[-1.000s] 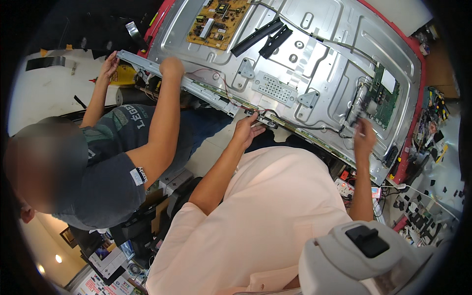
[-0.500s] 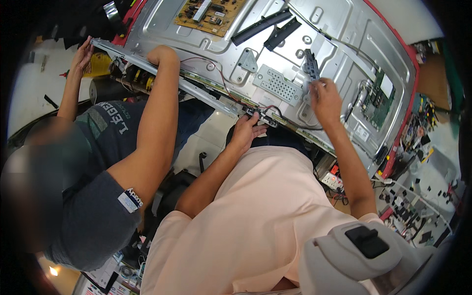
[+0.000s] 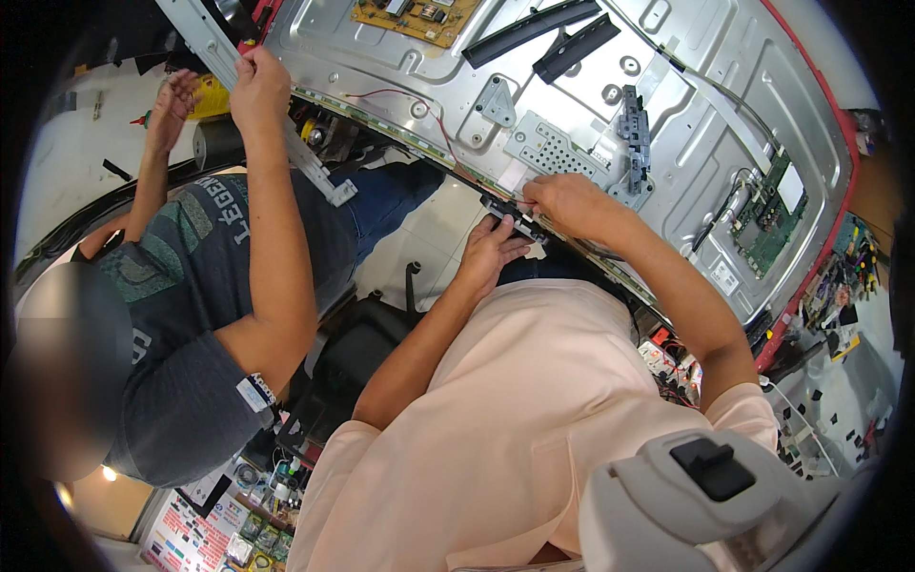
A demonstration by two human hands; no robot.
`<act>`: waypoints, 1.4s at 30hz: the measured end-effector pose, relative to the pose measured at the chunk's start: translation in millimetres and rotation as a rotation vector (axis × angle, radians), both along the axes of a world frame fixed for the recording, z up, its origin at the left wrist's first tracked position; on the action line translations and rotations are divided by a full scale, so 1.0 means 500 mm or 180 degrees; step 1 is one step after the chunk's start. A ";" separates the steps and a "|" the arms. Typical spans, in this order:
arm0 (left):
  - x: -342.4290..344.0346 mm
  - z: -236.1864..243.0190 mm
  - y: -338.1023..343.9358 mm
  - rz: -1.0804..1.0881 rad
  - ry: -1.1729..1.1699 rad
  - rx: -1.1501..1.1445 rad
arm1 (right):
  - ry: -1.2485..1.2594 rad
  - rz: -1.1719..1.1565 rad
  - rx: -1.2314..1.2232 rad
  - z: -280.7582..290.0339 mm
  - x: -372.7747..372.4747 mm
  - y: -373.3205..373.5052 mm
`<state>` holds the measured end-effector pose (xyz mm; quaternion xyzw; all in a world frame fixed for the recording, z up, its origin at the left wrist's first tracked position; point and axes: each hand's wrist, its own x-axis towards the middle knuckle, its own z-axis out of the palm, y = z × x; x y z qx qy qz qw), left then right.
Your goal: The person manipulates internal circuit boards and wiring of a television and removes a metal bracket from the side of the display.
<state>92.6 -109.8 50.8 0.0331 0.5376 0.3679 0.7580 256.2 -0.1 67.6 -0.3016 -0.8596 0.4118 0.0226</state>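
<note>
The silver metal back of a flat-screen television (image 3: pixel 381 81) lies in front of me. At its near edge my left hand (image 3: pixel 488 255) grips a small black plastic piece (image 3: pixel 513 221), thumb on top and fingers below. My right hand (image 3: pixel 570 203) is bent over the same edge, beside that piece, its fingertips pinched together near thin wires; what they hold is hidden. A long black plastic bracket (image 3: pixel 634 143) lies loose on the panel beyond my right hand. A thin red wire (image 3: pixel 434 124) runs along the panel toward my hands.
At the left a co-worker's hand (image 3: pixel 259 91) holds a long metal strip (image 3: pixel 205 43); their other hand (image 3: pixel 173 105) is raised. Two black strips (image 3: pixel 530 30), a tan circuit board (image 3: pixel 419 19) and a green board (image 3: pixel 770 214) are on the panel. A black chair (image 3: pixel 357 348) stands below.
My right hand has left the black bracket on the panel and come to the near edge beside my left hand. The co-worker's metal strip has swung away from the panel's edge, leftward.
</note>
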 end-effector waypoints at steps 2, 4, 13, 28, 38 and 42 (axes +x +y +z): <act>0.008 0.011 0.003 0.0036 0.0037 -0.0057 | 0.0024 0.0169 -0.0065 -0.002 0.005 0.004; 0.009 0.010 0.003 0.0014 0.0097 -0.0070 | 0.0101 0.0274 -0.0047 -0.004 0.008 0.005; 0.004 -0.001 -0.006 -0.0167 0.0106 0.0142 | 0.0084 0.0470 0.0331 0.002 0.007 0.002; -0.001 -0.026 -0.020 -0.0106 0.0103 0.0288 | 0.0070 0.0357 0.0183 -0.004 0.003 -0.008; -0.003 -0.019 -0.015 -0.0124 0.0078 0.0286 | 0.0039 0.0271 0.0136 -0.013 0.002 -0.016; -0.002 -0.018 -0.016 -0.0087 0.0065 0.0290 | 0.0018 0.0375 0.0156 -0.011 -0.002 -0.012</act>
